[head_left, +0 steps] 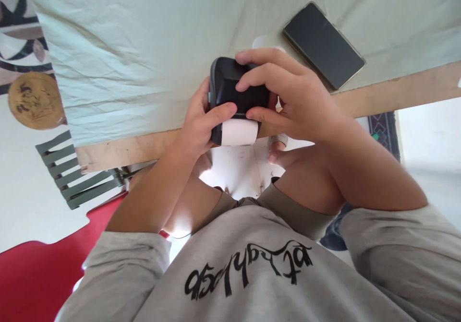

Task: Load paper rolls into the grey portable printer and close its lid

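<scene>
A small black label printer (227, 83) is held up over the near edge of the table. A strip of white label paper (239, 133) shows at its near end. My left hand (200, 123) wraps around the printer's left side, its thumb resting on the black top. From the right, my right hand (297, 89) grips the printer too. Its index and middle fingers lie across the top face, and its thumb touches the near right corner. Those fingers cover much of the printer's right side.
A smartphone (324, 46) with a dark screen lies on the pale green tablecloth (144, 48), right of my hands. A white item (259, 41) is partly hidden behind my right hand. The wooden table edge (396, 86) runs beneath. A red chair (54, 269) stands at left, near a green slatted piece (77, 173).
</scene>
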A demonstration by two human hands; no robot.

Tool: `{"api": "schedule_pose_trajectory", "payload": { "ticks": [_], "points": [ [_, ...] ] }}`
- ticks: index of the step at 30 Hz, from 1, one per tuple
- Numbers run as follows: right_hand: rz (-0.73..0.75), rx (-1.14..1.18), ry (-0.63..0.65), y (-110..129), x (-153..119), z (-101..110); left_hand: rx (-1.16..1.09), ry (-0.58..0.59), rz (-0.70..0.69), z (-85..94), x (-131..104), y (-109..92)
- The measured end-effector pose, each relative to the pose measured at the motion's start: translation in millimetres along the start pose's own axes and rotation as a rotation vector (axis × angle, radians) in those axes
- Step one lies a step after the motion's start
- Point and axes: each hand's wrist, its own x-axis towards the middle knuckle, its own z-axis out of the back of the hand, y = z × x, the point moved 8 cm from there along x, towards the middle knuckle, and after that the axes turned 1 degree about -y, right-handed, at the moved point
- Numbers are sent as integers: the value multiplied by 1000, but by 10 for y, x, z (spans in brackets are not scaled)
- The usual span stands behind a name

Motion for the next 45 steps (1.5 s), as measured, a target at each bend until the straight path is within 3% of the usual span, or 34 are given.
{"api": "schedule_pose_trajectory", "payload": {
  "ticks": [10,15,27,33,37,41,45],
  "points": [
    [-21,-6,24,-33,-3,-43,-2,-18,30,26,-1,21],
    [-41,-59,21,-116,-11,-23,-111,-60,126,-23,20,45],
    [-62,-79,40,-172,-12,-13,-22,-168,86,36,16,-24],
    [-27,-103,29,-109,2,-2,-24,-150,79,21,15,-38],
    [-24,-263,-106,-82,-24,130,-103,-133,109,-11,31,-16],
    [-35,-380,-345,13,-62,320,-110,-94,113,-45,27,-19],
    [-140,-398,-489,4,-72,440,-77,-122,107,8,18,-5]
  ]
}}
